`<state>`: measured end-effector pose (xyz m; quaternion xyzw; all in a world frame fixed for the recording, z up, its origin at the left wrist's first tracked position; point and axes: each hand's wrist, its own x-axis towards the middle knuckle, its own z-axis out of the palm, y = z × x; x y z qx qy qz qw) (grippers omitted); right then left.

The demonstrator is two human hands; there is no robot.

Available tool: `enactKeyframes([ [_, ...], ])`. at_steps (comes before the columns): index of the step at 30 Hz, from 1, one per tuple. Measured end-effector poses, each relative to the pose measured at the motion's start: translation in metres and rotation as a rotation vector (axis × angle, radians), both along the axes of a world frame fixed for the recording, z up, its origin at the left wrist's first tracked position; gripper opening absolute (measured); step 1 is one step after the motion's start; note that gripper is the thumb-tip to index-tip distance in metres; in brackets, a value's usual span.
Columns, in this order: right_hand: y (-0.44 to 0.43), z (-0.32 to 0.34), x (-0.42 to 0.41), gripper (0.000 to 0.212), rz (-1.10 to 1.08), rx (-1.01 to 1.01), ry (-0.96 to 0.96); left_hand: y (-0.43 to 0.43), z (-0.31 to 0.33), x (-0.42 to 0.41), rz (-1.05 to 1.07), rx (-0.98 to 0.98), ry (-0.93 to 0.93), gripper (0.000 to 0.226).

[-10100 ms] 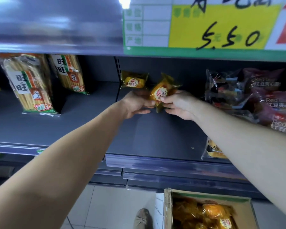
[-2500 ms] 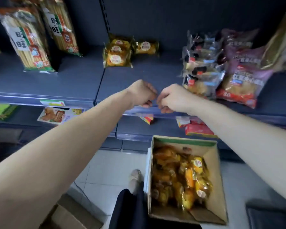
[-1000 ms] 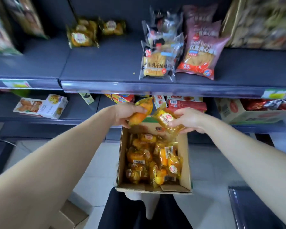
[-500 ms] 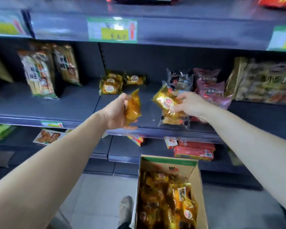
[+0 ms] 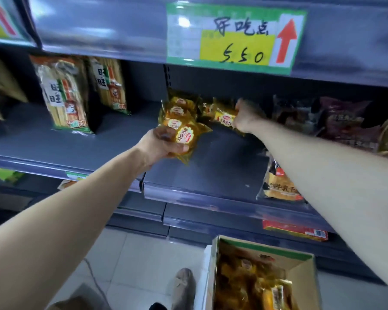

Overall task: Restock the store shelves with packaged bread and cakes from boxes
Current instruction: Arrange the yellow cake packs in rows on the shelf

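My right hand (image 5: 248, 118) seats its gripped packet (image 5: 225, 117) at the shelf's (image 5: 222, 168) back edge, presumably filling rearward; left hand (image 5: 161, 148) grips the next packet (image 5: 186, 136).

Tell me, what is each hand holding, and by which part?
The left hand grips a yellow bread packet by its left end, thumb underneath. The right hand holds a second packet by its right end.

One yellow-wrapped bread packet (image 5: 186, 138), label outward, is held in the left hand (image 5: 164, 147) above the grey shelf (image 5: 211, 171). A second packet (image 5: 225, 118), in the right hand (image 5: 248, 118), lies at the rear beside stacked identical packets (image 5: 177, 109). The open cardboard box (image 5: 302, 271) below holds more.
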<state>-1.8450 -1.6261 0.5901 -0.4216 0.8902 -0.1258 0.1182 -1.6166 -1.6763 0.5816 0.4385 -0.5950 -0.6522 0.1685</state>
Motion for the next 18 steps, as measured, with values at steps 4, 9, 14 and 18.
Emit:
enactKeyframes([
  [4, -0.026, -0.022, -0.007, 0.039, 0.016, 0.003, -0.029, -0.022, -0.005, -0.003, -0.037, -0.037, -0.026, 0.048],
  [9, -0.043, -0.045, -0.008, 0.033, -0.012, -0.084, -0.048, -0.036, -0.009, -0.001, -0.097, -0.083, -0.089, 0.046],
  [14, -0.049, -0.056, -0.003, 0.043, -0.128, -0.158, -0.061, -0.043, -0.011, 0.002, -0.11, -0.12, -0.139, 0.046],
  [18, -0.044, -0.058, 0.004, 0.063, -0.222, -0.167, -0.072, -0.04, -0.011, 0.0, -0.065, -0.04, -0.103, 0.045],
])
